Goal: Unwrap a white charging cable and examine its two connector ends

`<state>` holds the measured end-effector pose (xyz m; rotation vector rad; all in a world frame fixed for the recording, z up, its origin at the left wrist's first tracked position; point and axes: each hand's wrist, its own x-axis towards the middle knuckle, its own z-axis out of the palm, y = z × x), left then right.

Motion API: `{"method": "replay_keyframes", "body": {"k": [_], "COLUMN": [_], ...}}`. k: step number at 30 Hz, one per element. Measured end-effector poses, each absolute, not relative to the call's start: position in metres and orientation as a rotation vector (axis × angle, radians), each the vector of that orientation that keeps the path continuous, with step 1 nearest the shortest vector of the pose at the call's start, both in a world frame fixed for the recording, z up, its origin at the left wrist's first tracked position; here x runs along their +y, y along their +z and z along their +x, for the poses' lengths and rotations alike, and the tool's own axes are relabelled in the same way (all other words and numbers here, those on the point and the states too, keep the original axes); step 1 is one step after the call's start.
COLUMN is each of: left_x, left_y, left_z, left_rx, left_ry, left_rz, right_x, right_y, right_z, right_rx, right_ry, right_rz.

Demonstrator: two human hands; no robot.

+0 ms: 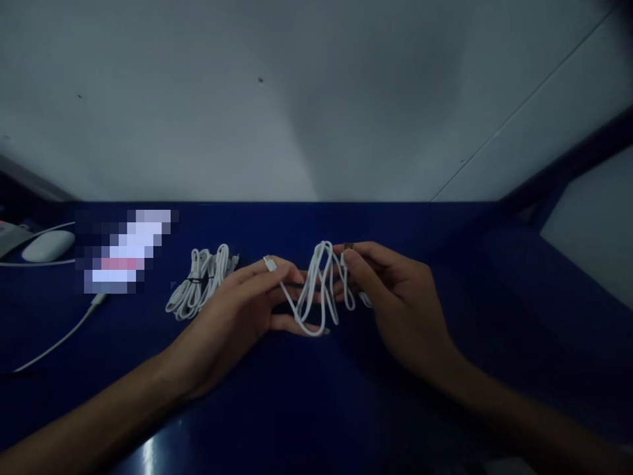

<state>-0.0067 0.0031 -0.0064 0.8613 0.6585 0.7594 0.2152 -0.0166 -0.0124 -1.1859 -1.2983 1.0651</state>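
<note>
A loose white cable (316,290) hangs in loops between my two hands above a dark blue table (316,409). My left hand (247,303) pinches one end of it, with the small plug showing at the fingertips. My right hand (395,290) is closed on the other part of the loops, with a small brown-tipped plug at its fingers. A second white cable (200,280), coiled and tied with a dark band, lies on the table just left of my left hand.
A white mouse (48,245) sits at the far left on the table. A thin white wire (59,336) runs along the left side. A blurred-out patch (126,251) lies behind the coiled cable. A pale wall stands behind the table.
</note>
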Motion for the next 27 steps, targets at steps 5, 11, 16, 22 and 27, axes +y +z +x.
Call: {"method": "replay_keyframes", "body": {"k": [5,11,16,22,27], "left_x": [0.004,0.003,0.002,-0.001,-0.002], "left_y": [-0.009,-0.01,-0.01,-0.009,-0.003], "left_z": [-0.011,-0.008,-0.005,-0.002,0.001], "left_rx": [0.571,0.621,0.681,0.707,0.715], "left_ry": [0.729,0.745,0.762,0.789,0.769], "left_rz": [0.943,1.018,1.019,0.934,0.971], "right_x": [-0.016,-0.018,-0.02,-0.023,-0.025], "right_y": [-0.015,-0.012,-0.009,-0.008,-0.006], "right_z": [0.217,0.218,0.216,0.213,0.213], "right_rx": [-1.369,-1.323,-1.302,-1.291,-1.303], "right_ry": [1.065,1.166,1.172,1.128,1.116], "right_rz": [-1.173,-1.142,-1.178,-1.217,-1.185]}}
